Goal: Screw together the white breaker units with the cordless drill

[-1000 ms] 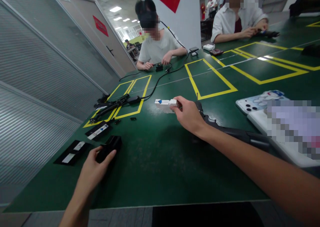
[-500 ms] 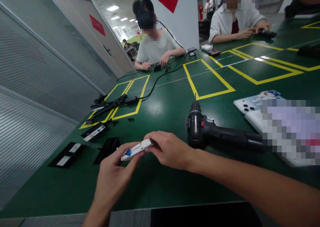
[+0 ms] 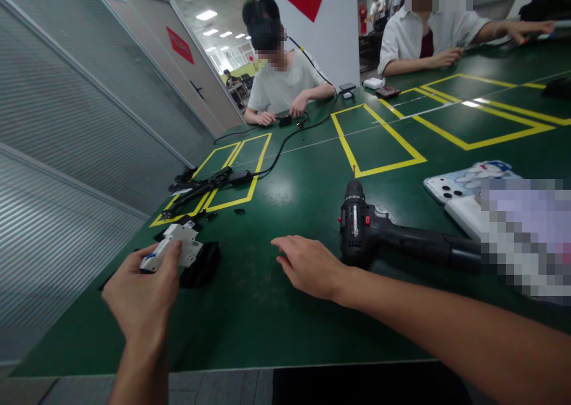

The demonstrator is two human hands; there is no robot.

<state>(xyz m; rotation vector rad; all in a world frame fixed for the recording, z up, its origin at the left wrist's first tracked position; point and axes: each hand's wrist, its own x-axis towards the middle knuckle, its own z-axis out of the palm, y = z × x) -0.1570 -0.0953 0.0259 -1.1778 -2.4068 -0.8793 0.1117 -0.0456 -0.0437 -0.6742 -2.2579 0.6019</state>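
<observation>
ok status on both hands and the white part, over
Left hand gripping white breaker. Right hand open, empty, beside drill. Black part lies close by breaker.

Drill (image 3: 383,235) right of right hand (image 3: 312,267), phone (image 3: 468,179) behind

The left hand (image 3: 143,292) grips a white circuit breaker (image 3: 173,250) in its fingers, raised above black parts (image 3: 203,267) that lie near the left edge of the green table (image 3: 267,327). The right hand (image 3: 310,267) is spread, palm down, low over the table toward its front edge, holding nothing. Just beside it, a black cordless screwdriver (image 3: 388,238) lies on its side. A phone in a cartoon case (image 3: 468,179) lies by the right edge. Farther back on the left, black cables (image 3: 209,185) cross yellow tape lines (image 3: 260,161). One seated person (image 3: 285,81) and another (image 3: 428,33) are at the far edge.
</observation>
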